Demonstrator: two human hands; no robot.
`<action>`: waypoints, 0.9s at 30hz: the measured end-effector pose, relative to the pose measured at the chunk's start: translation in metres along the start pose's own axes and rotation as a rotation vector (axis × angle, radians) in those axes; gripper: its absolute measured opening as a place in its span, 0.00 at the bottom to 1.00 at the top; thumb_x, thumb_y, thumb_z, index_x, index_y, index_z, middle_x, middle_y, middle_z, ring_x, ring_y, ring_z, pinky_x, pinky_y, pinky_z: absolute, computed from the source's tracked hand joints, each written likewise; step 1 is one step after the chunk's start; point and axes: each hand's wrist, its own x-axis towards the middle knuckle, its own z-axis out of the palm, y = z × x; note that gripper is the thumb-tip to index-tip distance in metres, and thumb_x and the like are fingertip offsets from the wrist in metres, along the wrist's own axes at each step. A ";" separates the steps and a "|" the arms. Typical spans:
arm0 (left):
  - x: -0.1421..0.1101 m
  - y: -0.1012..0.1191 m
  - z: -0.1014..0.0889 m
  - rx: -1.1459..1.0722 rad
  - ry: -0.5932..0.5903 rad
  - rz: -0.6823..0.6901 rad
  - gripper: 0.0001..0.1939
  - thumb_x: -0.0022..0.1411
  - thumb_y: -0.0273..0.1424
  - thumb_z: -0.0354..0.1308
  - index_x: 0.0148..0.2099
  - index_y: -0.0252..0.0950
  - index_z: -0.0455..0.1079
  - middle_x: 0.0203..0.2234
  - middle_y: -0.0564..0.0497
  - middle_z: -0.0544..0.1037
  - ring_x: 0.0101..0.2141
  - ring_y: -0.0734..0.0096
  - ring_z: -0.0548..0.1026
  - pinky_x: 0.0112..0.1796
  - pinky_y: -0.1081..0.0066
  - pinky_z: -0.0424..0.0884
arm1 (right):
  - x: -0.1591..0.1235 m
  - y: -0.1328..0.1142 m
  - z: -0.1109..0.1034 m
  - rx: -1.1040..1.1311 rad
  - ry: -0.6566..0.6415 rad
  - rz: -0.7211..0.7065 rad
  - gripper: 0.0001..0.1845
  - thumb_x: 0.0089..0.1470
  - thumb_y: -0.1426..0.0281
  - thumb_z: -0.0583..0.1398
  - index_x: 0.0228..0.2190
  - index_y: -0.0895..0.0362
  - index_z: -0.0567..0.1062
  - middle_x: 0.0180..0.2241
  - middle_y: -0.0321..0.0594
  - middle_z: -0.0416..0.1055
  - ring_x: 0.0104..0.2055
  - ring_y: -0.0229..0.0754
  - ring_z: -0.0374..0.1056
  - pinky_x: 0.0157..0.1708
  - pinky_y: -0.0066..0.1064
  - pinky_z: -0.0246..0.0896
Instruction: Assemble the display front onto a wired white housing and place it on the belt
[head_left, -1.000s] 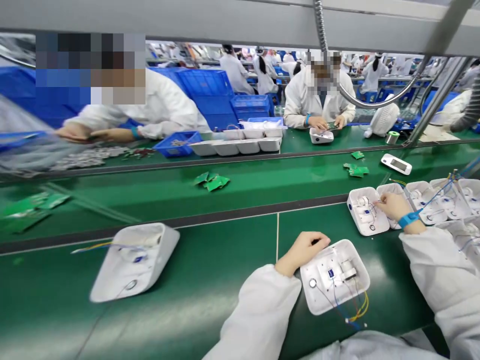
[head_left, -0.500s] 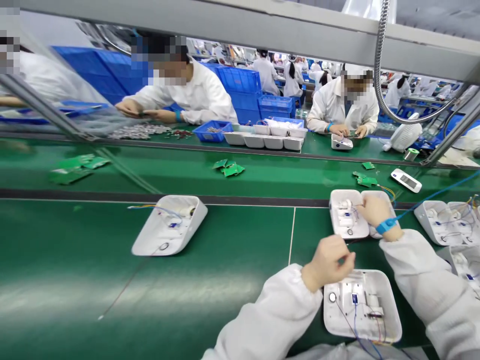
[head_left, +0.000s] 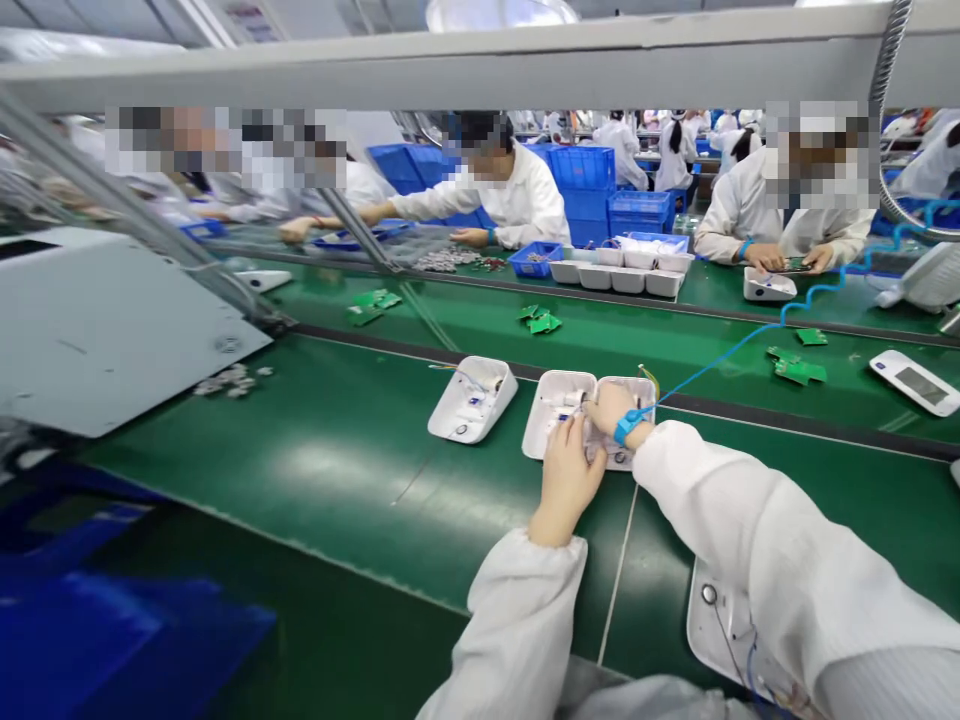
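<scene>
Left hand [head_left: 568, 478]: arm stretched toward 12 o'clock; fingers together, resting on the white shell [head_left: 556, 412]
Right hand [head_left: 611, 408]: wrist bent, reaching toward 10 o'clock; fingertips curled, pinching inside shell; what it pinches cannot be told
Shell: on green belt [head_left: 337, 460], centre
</scene>
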 end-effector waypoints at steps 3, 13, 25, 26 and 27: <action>0.002 -0.027 0.008 0.096 -0.007 -0.094 0.31 0.57 0.32 0.59 0.61 0.26 0.61 0.58 0.28 0.65 0.61 0.40 0.62 0.58 0.44 0.63 | -0.015 -0.022 -0.002 0.085 -0.027 -0.115 0.13 0.65 0.65 0.57 0.45 0.58 0.76 0.44 0.42 0.77 0.44 0.41 0.73 0.45 0.33 0.68; 0.038 -0.054 -0.003 0.251 -0.024 -0.136 0.25 0.61 0.24 0.50 0.61 0.28 0.67 0.58 0.28 0.65 0.59 0.41 0.64 0.58 0.45 0.62 | -0.209 0.091 -0.065 -0.218 -0.354 -0.057 0.17 0.54 0.65 0.64 0.45 0.58 0.78 0.40 0.49 0.78 0.41 0.53 0.75 0.38 0.37 0.65; -0.074 0.115 0.013 -0.508 -0.514 0.496 0.20 0.65 0.28 0.53 0.59 0.43 0.67 0.55 0.43 0.74 0.58 0.55 0.70 0.55 0.52 0.70 | -0.226 0.174 -0.095 0.140 -0.058 0.051 0.14 0.63 0.61 0.57 0.41 0.53 0.80 0.41 0.37 0.80 0.42 0.40 0.74 0.45 0.29 0.64; -0.081 0.121 0.017 -0.539 -0.577 0.485 0.21 0.66 0.28 0.52 0.60 0.43 0.67 0.53 0.43 0.76 0.57 0.57 0.72 0.54 0.53 0.72 | -0.215 0.196 -0.113 0.067 0.043 0.205 0.15 0.61 0.60 0.59 0.44 0.53 0.79 0.42 0.38 0.79 0.44 0.41 0.74 0.46 0.29 0.64; -0.085 0.124 0.022 -0.558 -0.612 0.464 0.20 0.66 0.28 0.51 0.59 0.42 0.68 0.51 0.43 0.78 0.55 0.57 0.73 0.53 0.53 0.73 | -0.205 0.221 -0.131 -0.032 0.139 0.401 0.17 0.59 0.59 0.62 0.47 0.54 0.78 0.45 0.39 0.79 0.46 0.42 0.73 0.48 0.29 0.63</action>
